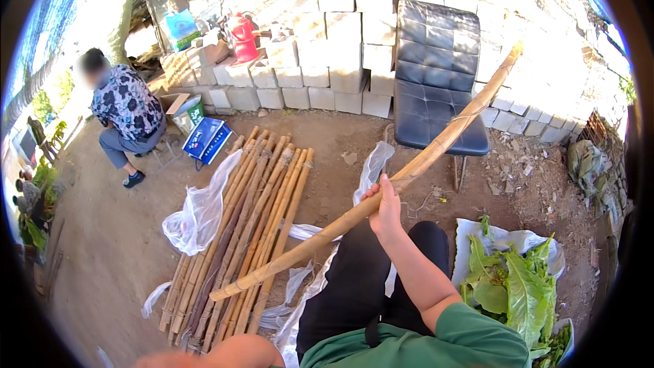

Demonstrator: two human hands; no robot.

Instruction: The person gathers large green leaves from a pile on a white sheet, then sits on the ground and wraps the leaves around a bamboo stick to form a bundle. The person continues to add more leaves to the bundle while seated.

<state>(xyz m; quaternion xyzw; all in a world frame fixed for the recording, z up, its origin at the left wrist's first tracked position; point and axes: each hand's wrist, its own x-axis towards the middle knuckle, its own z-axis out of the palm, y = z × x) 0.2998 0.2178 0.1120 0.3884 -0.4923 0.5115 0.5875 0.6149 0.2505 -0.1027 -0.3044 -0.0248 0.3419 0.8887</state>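
My right hand [387, 208] is closed around a long bamboo pole [327, 227], gripping it near its middle. The pole slants from the lower left up to the right, one end above a bundle of bamboo poles [255, 199] on the ground and the other past a black chair. Of my left arm only a blurred part shows at the bottom edge; whether its hand is in the picture cannot be made out. White plastic film [191, 222] lies over the bundle's left side. Large green leaves [526, 286] rest on a white sack to the right of my legs.
A black padded chair [439, 107] stands against a low wall of pale blocks [296, 97]. On the wall are a red thermos-like jug [242, 38] and a blue bag [182, 28]. At the left, a person [127, 107] sits on a stool beside a blue box [207, 140].
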